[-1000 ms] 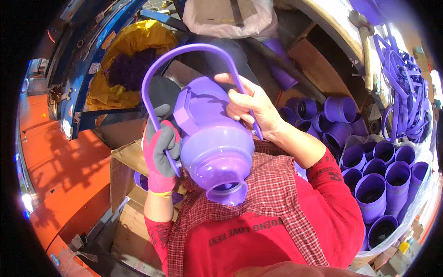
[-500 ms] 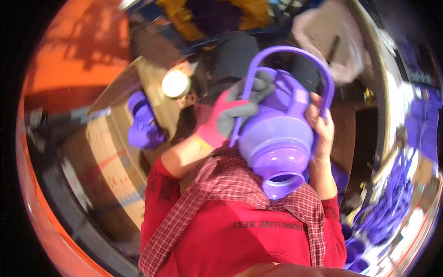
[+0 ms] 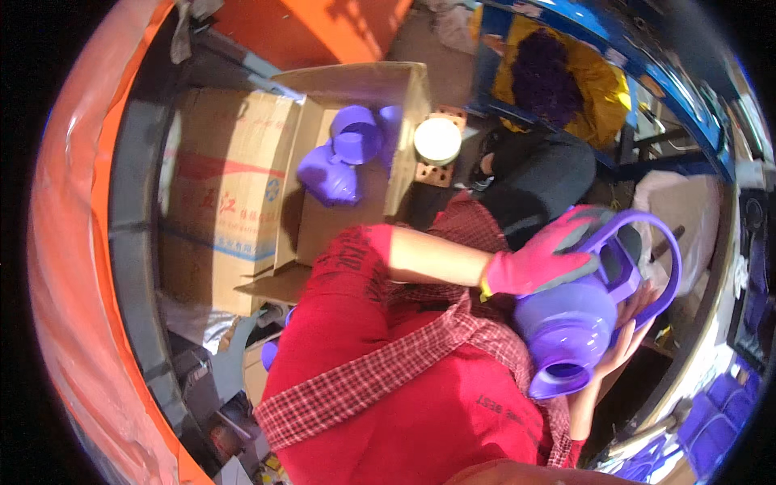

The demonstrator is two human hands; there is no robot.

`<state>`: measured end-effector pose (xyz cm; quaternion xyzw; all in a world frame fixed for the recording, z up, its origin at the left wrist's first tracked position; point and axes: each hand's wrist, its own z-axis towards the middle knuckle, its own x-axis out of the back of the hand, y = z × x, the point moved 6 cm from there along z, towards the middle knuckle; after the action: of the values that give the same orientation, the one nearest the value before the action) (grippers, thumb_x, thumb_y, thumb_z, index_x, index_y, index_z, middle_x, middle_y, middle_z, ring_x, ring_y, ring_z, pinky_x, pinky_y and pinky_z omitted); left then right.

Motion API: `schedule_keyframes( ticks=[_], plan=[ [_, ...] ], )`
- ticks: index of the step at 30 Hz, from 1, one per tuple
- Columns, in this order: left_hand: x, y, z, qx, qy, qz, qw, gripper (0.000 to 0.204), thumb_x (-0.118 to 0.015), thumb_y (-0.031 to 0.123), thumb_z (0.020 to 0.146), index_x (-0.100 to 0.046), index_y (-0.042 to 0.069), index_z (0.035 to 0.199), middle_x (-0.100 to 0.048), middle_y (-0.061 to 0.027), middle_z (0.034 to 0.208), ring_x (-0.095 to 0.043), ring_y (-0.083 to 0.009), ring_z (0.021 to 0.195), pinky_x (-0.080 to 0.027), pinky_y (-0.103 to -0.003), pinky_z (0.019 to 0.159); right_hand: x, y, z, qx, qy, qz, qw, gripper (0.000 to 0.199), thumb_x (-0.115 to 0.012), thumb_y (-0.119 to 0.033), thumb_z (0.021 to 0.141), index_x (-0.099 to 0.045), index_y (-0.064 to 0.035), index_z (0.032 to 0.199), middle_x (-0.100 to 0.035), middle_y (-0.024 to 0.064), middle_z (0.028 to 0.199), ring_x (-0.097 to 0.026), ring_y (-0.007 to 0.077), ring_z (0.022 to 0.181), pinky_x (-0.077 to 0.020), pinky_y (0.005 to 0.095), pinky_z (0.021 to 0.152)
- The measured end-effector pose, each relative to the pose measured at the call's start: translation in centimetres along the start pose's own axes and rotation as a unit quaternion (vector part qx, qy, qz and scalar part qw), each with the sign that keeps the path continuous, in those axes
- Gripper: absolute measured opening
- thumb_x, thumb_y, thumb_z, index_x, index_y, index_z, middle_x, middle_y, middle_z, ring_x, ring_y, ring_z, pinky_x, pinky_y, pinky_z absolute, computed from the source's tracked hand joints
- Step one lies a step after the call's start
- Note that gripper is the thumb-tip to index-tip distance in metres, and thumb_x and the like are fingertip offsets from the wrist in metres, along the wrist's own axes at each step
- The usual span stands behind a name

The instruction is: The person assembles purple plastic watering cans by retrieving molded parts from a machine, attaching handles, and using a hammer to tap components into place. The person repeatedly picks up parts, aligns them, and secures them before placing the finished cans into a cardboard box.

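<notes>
A purple plastic jug (image 3: 566, 327) with a pouring lip, a side grip and a large hoop handle (image 3: 675, 263) is held in front of my body, its mouth tilted toward me. My left hand (image 3: 537, 263), in a pink and grey glove, is closed on the jug's far left side, by the foot of the hoop. Bare, my right hand (image 3: 626, 335) supports it from the right; its fingers are partly hidden behind the jug.
To the left, an open cardboard box (image 3: 311, 230) contains several purple plastic pieces (image 3: 327, 174). Beside it, a pale round object (image 3: 438, 141) sits on a perforated brick (image 3: 435, 173). A blue frame (image 3: 687, 121) and yellow sack (image 3: 602, 101) stand beyond; purple parts (image 3: 715, 416) lie at right.
The view has swung left, so the box is nearer the middle and the jug farther right in the picture. Both hands still hold the jug.
</notes>
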<state>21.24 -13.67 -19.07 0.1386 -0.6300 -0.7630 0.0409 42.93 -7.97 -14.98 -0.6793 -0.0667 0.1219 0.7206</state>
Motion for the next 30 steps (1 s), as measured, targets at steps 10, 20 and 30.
schedule_keyframes(
  ticks=[10,20,30],
  plan=[
    [25.1,-5.8,-17.3,0.000,0.441,0.179,0.879,0.043,-0.059,0.010,0.089,-0.056,0.002,0.131,-0.058,-0.0127,0.131,-0.054,-0.0241,0.123,-0.039,-0.039,0.108,-5.7,0.7,10.2,0.127,-0.300,-0.350,0.878,0.023,-0.069,-0.012,0.089,-0.065,0.0002,0.107,-0.068,0.0136,0.108,-0.064,0.0252,0.108,-0.0474,0.0387,0.099],
    [34.8,-35.2,-22.2,0.439,0.353,-0.064,0.824,0.026,-0.060,0.024,0.096,-0.067,0.007,0.114,-0.068,-0.0079,0.104,-0.062,-0.0206,0.097,-0.048,-0.036,0.087,19.7,-27.8,3.8,0.254,0.343,-0.458,0.780,0.017,-0.063,-0.013,0.091,-0.065,0.0005,0.100,-0.067,0.0097,0.091,-0.066,0.0212,0.084,-0.0535,0.0344,0.081],
    [32.8,-31.6,-10.3,0.402,0.218,0.190,0.869,0.033,-0.058,0.022,0.097,-0.060,0.004,0.125,-0.065,-0.0142,0.114,-0.062,-0.0232,0.106,-0.047,-0.038,0.093,38.1,-33.8,0.1,0.378,0.578,-0.336,0.641,0.021,-0.064,-0.019,0.094,-0.063,0.0009,0.089,-0.067,0.0070,0.072,-0.068,0.0187,0.068,-0.0562,0.0340,0.070]
  ],
)
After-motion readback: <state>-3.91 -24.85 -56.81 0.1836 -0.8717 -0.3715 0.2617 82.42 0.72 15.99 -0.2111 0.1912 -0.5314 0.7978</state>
